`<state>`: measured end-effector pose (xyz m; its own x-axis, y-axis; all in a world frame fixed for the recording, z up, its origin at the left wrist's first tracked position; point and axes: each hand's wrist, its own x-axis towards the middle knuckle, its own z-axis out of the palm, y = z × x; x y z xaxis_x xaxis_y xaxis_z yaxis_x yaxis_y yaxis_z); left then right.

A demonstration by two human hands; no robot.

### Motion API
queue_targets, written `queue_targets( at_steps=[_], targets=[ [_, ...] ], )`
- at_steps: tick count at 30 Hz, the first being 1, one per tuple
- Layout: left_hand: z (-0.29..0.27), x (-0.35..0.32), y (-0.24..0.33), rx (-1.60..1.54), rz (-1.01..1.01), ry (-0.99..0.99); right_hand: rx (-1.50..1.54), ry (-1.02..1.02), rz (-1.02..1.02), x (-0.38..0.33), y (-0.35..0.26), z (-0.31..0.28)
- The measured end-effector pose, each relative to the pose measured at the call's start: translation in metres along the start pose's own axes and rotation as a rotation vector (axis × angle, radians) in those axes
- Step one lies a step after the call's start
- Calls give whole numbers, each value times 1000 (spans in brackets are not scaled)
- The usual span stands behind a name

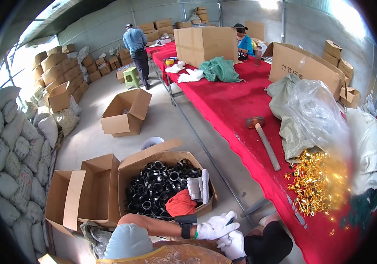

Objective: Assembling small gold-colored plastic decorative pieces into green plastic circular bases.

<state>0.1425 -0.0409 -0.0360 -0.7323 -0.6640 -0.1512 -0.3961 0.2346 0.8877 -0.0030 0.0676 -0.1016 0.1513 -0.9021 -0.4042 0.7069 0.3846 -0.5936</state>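
Along the lower edge of the head view, the two gloved hands meet: the left hand (214, 227) reaches across from the left, its fingers loosely bent, and overlaps the right hand (232, 245), whose fingers are partly curled. Whether either grips anything cannot be told. Just beyond the left forearm stands an open carton (153, 152) heaped with black rings (149, 187); a red cloth (181, 203) and a grey bundle (199, 187) lie on top toward its right rim. Another open carton (98, 176) stands close on its left, leaving little room between them. To the right, a strip of grey floor (171, 125) separates the cartons from the long edge of a red-covered table (232, 101). A hammer (265, 144) lies inside that edge, near gold pieces (313, 176) spilling beside a clear plastic bag (316, 112). Stacked sacks (17, 154) bound the far left.
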Motion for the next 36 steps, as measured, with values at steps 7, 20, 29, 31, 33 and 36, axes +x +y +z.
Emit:
queue_targets(
  at_steps=[7,20,29,31,33,36],
  targets=[
    [-8,4,-36,-201,-22,-97,-1193,384,-160,-12,-34,82],
    [-16,-1,13,-582,-415,-157,-1092,348,-405,-8,-28,63],
    [-7,11,-23,-150,-67,-109,-800,317,-190,-1,-22,63],
    [-23,11,-13,-546,-336,-260,-1435,378,-410,-5,-28,72],
    [-23,16,-23,-791,-440,-353,-1526,377,-574,-6,-26,81],
    [-19,11,-23,-1019,-647,-398,-1623,342,-713,-5,-23,74]
  ],
)
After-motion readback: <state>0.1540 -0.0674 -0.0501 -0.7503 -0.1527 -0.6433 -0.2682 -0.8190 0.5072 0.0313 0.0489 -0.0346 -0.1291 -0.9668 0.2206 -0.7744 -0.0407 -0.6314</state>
